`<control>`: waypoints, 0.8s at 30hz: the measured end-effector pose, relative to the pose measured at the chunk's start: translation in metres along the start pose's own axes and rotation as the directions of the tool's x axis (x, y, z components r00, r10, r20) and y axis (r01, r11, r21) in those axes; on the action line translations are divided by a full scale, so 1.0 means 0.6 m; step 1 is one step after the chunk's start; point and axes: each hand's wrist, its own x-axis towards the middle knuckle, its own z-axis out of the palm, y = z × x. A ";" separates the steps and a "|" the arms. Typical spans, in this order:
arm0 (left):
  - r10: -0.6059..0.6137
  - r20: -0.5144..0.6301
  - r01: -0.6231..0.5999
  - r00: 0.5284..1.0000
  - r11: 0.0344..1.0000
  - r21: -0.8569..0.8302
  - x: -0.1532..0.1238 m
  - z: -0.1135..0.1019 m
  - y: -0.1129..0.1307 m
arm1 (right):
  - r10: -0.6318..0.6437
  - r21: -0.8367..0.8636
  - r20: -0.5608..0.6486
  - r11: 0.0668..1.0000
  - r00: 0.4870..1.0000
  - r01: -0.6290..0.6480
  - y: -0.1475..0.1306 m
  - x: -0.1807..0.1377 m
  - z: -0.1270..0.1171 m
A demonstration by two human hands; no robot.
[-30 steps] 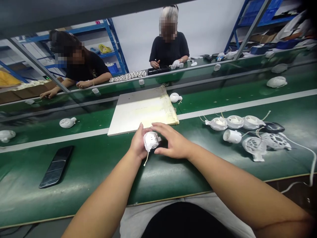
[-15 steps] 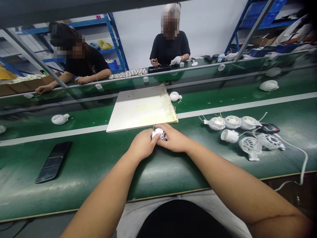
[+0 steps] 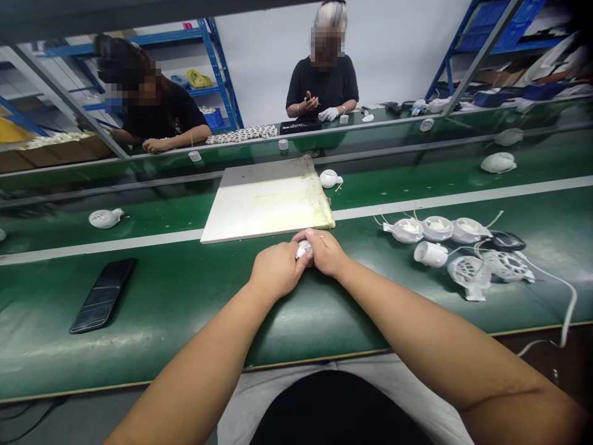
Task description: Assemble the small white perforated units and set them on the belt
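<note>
My left hand (image 3: 277,269) and my right hand (image 3: 325,252) meet at the front edge of a pale board (image 3: 266,204), both closed around a small white plastic housing (image 3: 304,250). Only a sliver of it shows between my fingers, and the rest is hidden. My hands rest on a green belt (image 3: 176,352), just short of the board. To the right lies a loose group of white vented housings with wires (image 3: 438,228).
A black smartphone (image 3: 102,295) lies face up on the belt to my left. More white housings (image 3: 105,218) sit beyond a white stripe. Past a glass panel (image 3: 370,139), two co-workers sit at a bench, one wearing a white glove (image 3: 328,114). Blue shelving stands behind them.
My hands have closed in from either side of the white housing, which showed clearly a second ago and is now almost covered. Its dangling wire no longer shows.
</note>
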 end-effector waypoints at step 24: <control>-0.009 0.016 0.015 1.000 0.917 -0.399 0.012 0.004 0.000 | 0.115 0.079 0.069 0.990 0.991 -0.121 -0.014 -0.003 -0.015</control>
